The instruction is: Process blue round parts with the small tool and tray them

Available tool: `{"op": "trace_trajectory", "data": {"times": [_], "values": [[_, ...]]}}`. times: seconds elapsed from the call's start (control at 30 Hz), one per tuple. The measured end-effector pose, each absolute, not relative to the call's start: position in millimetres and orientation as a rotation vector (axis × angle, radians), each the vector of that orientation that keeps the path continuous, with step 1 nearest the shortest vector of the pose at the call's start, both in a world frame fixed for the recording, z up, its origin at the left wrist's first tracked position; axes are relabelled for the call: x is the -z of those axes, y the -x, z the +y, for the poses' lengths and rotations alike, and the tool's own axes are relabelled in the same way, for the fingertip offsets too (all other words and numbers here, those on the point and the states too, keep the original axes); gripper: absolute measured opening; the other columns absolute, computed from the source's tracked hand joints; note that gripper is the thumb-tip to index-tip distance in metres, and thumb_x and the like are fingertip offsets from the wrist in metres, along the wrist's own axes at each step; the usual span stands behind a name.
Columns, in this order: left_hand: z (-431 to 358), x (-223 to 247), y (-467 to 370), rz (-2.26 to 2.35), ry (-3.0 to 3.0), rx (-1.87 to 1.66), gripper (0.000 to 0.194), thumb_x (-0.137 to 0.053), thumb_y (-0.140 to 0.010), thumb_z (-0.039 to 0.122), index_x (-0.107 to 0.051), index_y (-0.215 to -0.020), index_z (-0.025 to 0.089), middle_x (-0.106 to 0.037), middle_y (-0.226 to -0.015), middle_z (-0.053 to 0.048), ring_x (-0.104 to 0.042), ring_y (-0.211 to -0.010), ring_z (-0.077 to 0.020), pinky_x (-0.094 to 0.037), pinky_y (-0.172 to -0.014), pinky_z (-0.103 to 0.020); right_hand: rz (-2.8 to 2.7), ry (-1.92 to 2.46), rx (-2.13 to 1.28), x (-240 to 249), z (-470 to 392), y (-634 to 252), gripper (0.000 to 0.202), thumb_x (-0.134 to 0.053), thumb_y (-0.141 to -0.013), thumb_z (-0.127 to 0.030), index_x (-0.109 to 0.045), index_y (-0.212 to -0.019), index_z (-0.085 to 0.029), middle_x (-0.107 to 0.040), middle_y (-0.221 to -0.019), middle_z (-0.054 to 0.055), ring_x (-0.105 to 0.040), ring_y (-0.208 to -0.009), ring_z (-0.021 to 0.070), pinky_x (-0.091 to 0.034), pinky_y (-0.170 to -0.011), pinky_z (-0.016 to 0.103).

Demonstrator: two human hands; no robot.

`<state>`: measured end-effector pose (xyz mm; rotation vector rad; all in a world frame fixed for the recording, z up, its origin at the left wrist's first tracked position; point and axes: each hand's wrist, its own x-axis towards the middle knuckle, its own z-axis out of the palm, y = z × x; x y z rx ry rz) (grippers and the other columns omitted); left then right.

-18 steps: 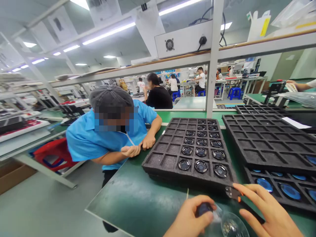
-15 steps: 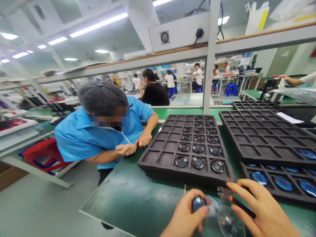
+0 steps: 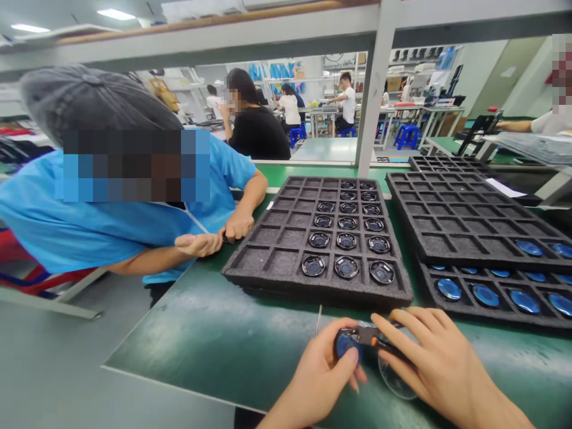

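Green matting covers your counter (image 3: pixel 232 345), the largest surface in view; its near-left edge runs diagonally toward you, with bare floor beyond it. The open stretch of counter lies to the left of your hands and is the only free room, bounded at the back by the trays.

A co-worker in a blue shirt (image 3: pixel 89 226) leans in at the left edge, both hands closed around a dark tool just beside the tray's left rim.

The black foam tray (image 3: pixel 277 250) sits directly ahead of you, long axis running away from you, its near edge just beyond your fingertips. The three right-hand columns hold round dark parts; the left columns show bare pockets. To its right, stacked foam trays (image 3: pixel 465 226) overlap, the lower one carrying blue discs (image 3: pixel 485 295) along its near row.

Your right hand (image 3: pixel 438 363) lies low at the counter's near edge, fingers spread flat over a small orange-handled tool (image 3: pixel 370 335), which points left toward the other hand, long axis roughly across your view. A clear film piece (image 3: pixel 393 381) lies beneath that hand.

Your left hand (image 3: pixel 322 369) has thumb and fingers clamped on a small blue disc (image 3: pixel 346 344), held just above the counter, its face tilted up toward you, touching the tool's tip.
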<state>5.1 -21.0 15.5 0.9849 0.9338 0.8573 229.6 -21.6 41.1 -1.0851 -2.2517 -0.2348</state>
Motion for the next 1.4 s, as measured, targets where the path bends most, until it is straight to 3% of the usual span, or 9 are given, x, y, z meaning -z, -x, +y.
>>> {"op": "trace_trajectory", "data": {"times": [0.23,0.5,0.7,0.83,0.97,1.07,1.2,1.3,1.4], "values": [[-23,-10,-4,0.963,-1.027,-0.833,0.071,-0.079,-0.086,0.065,-0.056,-0.128,0.012,-0.066,-0.074,0.0,-0.062,-0.059,-0.0132,-0.05,-0.056,-0.025,-2.264,1.076,0.233,-41,-22,-227,0.035,-0.046,-0.117,-0.041,-0.073,-0.128,-0.022,-0.071,-0.11,0.005,-0.059,-0.098,0.0266,-0.038,-0.089,0.041],[-23,-11,-5,0.947,-1.047,-0.835,0.068,-0.077,-0.088,0.066,-0.057,-0.126,0.012,-0.065,-0.072,0.0,-0.06,-0.056,-0.0124,-0.052,-0.055,-0.025,-2.266,1.069,0.249,-42,-22,-226,0.035,-0.044,-0.117,-0.04,-0.072,-0.127,-0.021,-0.072,-0.108,0.005,-0.058,-0.095,0.0253,-0.037,-0.086,0.039],[-23,-14,-6,0.96,-1.03,-0.851,0.067,-0.08,-0.085,0.065,-0.061,-0.124,0.013,-0.068,-0.086,-0.004,-0.063,-0.061,-0.013,-0.054,-0.055,-0.024,-2.274,1.051,0.239,-41,-22,-226,0.035,-0.044,-0.118,-0.038,-0.072,-0.126,-0.02,-0.07,-0.106,0.004,-0.056,-0.091,0.0243,-0.037,-0.082,0.039],[-20,-11,-2,0.992,-1.087,-0.804,0.06,-0.071,-0.091,0.064,-0.061,-0.123,0.014,-0.065,-0.064,0.001,-0.057,-0.048,-0.0114,-0.047,-0.047,-0.021,-2.291,1.016,0.246,-44,-25,-225,0.031,-0.045,-0.118,-0.031,-0.071,-0.125,-0.016,-0.069,-0.102,0.005,-0.054,-0.087,0.0237,-0.036,-0.078,0.038],[-16,-6,4,1.071,-1.081,-0.814,0.054,-0.064,-0.094,0.066,-0.058,-0.116,0.016,-0.059,-0.048,0.005,-0.05,-0.037,-0.0121,-0.038,-0.039,-0.019,-2.231,0.979,0.246,-55,-32,-231,0.025,-0.053,-0.114,-0.024,-0.067,-0.132,-0.012,-0.067,-0.107,0.008,-0.056,-0.092,0.0236,-0.042,-0.084,0.038],[-14,-6,6,1.052,-1.034,-0.863,0.053,-0.072,-0.091,0.062,-0.058,-0.116,0.017,-0.068,-0.062,0.002,-0.054,-0.04,-0.0108,-0.041,-0.041,-0.019,-2.262,1.068,0.238,-61,-37,-248,0.029,-0.052,-0.115,-0.027,-0.065,-0.138,-0.016,-0.067,-0.111,0.008,-0.06,-0.094,0.0228,-0.044,-0.089,0.038],[-14,-7,3,1.059,-1.012,-0.896,0.054,-0.075,-0.089,0.06,-0.059,-0.117,0.017,-0.077,-0.106,-0.011,-0.06,-0.048,-0.0084,-0.046,-0.043,-0.021,-2.361,1.22,0.295,-57,-48,-275,0.032,-0.044,-0.117,-0.035,-0.067,-0.136,-0.023,-0.069,-0.11,0.005,-0.063,-0.091,0.0224,-0.046,-0.085,0.039],[-15,-5,2,1.063,-1.044,-0.881,0.055,-0.073,-0.09,0.06,-0.059,-0.118,0.016,-0.076,-0.111,-0.013,-0.061,-0.051,-0.0087,-0.047,-0.044,-0.021,-2.415,1.27,0.337,-49,-57,-286,0.034,-0.041,-0.116,-0.039,-0.069,-0.131,-0.027,-0.069,-0.108,0.005,-0.064,-0.088,0.0239,-0.047,-0.08,0.041],[-16,-3,3,1.054,-1.072,-0.87,0.054,-0.071,-0.092,0.06,-0.059,-0.12,0.016,-0.075,-0.111,-0.012,-0.062,-0.053,-0.009,-0.047,-0.046,-0.021,-2.41,1.292,0.281,-45,-63,-288,0.033,-0.041,-0.114,-0.038,-0.07,-0.127,-0.029,-0.069,-0.109,0.005,-0.063,-0.097,0.0268,-0.045,-0.093,0.046]]}}
